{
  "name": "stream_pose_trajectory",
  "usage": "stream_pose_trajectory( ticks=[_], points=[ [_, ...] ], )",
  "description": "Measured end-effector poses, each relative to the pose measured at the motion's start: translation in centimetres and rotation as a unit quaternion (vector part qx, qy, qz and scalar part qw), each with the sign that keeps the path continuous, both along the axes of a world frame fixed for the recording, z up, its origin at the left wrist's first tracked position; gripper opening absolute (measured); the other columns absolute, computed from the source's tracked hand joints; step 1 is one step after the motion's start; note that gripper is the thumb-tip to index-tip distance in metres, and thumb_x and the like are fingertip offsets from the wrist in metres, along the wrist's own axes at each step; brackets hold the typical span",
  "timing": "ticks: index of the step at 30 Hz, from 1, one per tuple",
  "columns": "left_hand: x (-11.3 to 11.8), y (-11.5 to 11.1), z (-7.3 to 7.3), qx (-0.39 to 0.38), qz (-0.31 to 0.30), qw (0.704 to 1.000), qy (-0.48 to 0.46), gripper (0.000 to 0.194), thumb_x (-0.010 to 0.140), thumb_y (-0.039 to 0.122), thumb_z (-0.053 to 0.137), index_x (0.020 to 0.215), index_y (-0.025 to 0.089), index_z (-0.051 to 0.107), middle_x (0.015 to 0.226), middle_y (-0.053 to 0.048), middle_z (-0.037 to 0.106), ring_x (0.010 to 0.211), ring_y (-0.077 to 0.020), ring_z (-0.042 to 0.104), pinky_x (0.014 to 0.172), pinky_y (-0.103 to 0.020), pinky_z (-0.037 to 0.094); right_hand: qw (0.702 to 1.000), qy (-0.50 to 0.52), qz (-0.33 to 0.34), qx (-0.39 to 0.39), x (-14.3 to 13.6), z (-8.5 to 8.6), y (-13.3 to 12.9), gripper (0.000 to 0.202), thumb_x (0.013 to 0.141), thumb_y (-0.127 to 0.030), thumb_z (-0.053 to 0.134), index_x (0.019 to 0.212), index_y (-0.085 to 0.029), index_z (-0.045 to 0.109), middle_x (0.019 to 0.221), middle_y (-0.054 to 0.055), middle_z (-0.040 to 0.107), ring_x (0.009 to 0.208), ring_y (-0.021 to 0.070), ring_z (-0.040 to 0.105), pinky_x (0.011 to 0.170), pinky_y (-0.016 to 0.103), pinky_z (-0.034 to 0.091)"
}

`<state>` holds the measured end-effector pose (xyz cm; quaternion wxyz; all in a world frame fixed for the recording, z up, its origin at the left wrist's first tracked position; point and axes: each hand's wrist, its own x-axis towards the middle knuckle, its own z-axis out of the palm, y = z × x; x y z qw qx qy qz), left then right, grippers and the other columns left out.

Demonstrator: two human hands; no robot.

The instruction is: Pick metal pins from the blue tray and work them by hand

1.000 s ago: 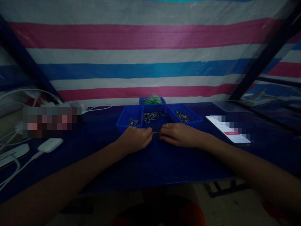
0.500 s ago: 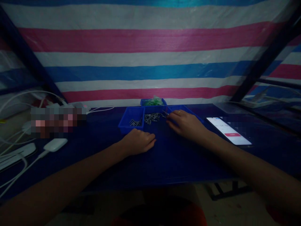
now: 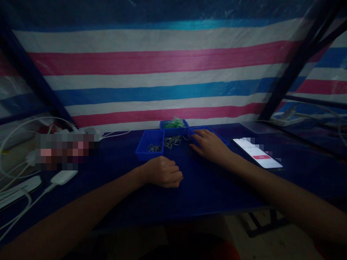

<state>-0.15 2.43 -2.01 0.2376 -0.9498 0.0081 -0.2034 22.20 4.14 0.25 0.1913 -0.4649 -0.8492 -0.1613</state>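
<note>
My left hand (image 3: 165,172) rests on the blue table as a closed fist in front of the left blue bin (image 3: 141,150); whatever it may hold is hidden. Inside that bin lie several small metal pins (image 3: 154,148). A pile of similar shiny metal pins (image 3: 172,141) sits on the tabletop between the bins. My right hand (image 3: 207,144), with a ring on one finger, reaches over the near left side of the right blue bin (image 3: 217,134). Its thumb and fingers are apart, and nothing shows between them. The hand covers much of this bin's inside.
Behind the pile stands a blue bin (image 3: 162,126) with green and clear plastic bags (image 3: 175,122). A lit phone (image 3: 257,153) lies at right. White cables and a charger (image 3: 64,177) occupy the left. A striped sheet (image 3: 162,79) hangs behind the table (image 3: 200,195).
The view has tilted up slightly. My left hand has curled into a tighter fist. A thin metal piece seen at my right fingertips no longer shows there, and that hand is now over the right bin.
</note>
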Motion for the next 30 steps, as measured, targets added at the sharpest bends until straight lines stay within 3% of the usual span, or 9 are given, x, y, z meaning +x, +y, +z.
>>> stream_pose_trajectory(
  ticks=[3, 8, 11, 14, 21, 30],
  points=[
    [-0.2, -1.1, 0.2, -0.005, -0.051, 0.998, -0.044, 0.019, 0.078, 0.024, 0.046, 0.06, 0.018, 0.046, 0.048, 0.005, 0.045, 0.044, -0.0093, 0.042, 0.041, -0.026, 0.027, 0.993, 0.006, 0.108, -0.035, -1.0, -0.2, -0.7, 0.03, 0.085, -0.028, 0.044, 0.106, -0.012, 0.055, 0.116, 0.015, 0.051, 0.109, 0.0254, 0.044, 0.092, 0.041, 0.037],
    [-0.4, -1.5, 0.6, -0.102, -0.088, 0.989, -0.054, 0.043, 0.071, 0.059, 0.041, 0.074, 0.017, 0.049, 0.053, 0.002, 0.047, 0.049, -0.0124, 0.045, 0.044, -0.028, 0.032, 0.969, 0.031, 0.204, -0.138, -2.9, -2.0, -1.8, 0.035, 0.086, -0.033, 0.043, 0.112, -0.013, 0.053, 0.124, 0.015, 0.046, 0.112, 0.0217, 0.044, 0.093, 0.037, 0.038],
    [-0.2, -1.2, 0.6, -0.155, -0.092, 0.983, -0.035, 0.047, 0.068, 0.062, 0.045, 0.079, 0.016, 0.047, 0.059, 0.0, 0.05, 0.056, -0.0138, 0.048, 0.052, -0.028, 0.038, 0.967, 0.025, 0.197, -0.156, -3.4, -3.1, -1.5, 0.042, 0.086, -0.036, 0.042, 0.119, -0.011, 0.049, 0.13, 0.018, 0.039, 0.119, 0.0252, 0.038, 0.096, 0.042, 0.034],
    [0.0, -0.9, 0.3, -0.161, -0.081, 0.983, -0.018, 0.045, 0.069, 0.058, 0.048, 0.083, 0.015, 0.046, 0.067, -0.003, 0.053, 0.064, -0.0157, 0.05, 0.059, -0.03, 0.041, 0.97, 0.038, 0.171, -0.169, -3.5, -3.7, -0.9, 0.047, 0.087, -0.038, 0.04, 0.125, -0.012, 0.043, 0.136, 0.018, 0.033, 0.125, 0.0272, 0.028, 0.099, 0.044, 0.03],
    [0.4, -1.2, 0.5, -0.06, -0.057, 0.996, -0.03, 0.01, 0.075, 0.024, 0.048, 0.069, 0.015, 0.048, 0.063, -0.002, 0.049, 0.061, -0.0136, 0.046, 0.062, -0.029, 0.039, 0.969, 0.067, 0.148, -0.185, -3.8, -3.9, -0.3, 0.053, 0.086, -0.041, 0.039, 0.127, -0.007, 0.041, 0.138, 0.022, 0.026, 0.129, 0.0287, 0.019, 0.101, 0.045, 0.025],
    [0.2, -1.3, 0.4, 0.005, -0.066, 0.998, 0.007, 0.027, 0.083, 0.023, 0.043, 0.056, 0.019, 0.045, 0.053, 0.002, 0.045, 0.052, -0.0112, 0.043, 0.049, -0.027, 0.032, 0.972, 0.058, 0.134, -0.184, -3.8, -4.1, 0.1, 0.055, 0.086, -0.046, 0.038, 0.127, -0.009, 0.042, 0.138, 0.02, 0.027, 0.129, 0.0291, 0.019, 0.102, 0.046, 0.023]
  ],
)
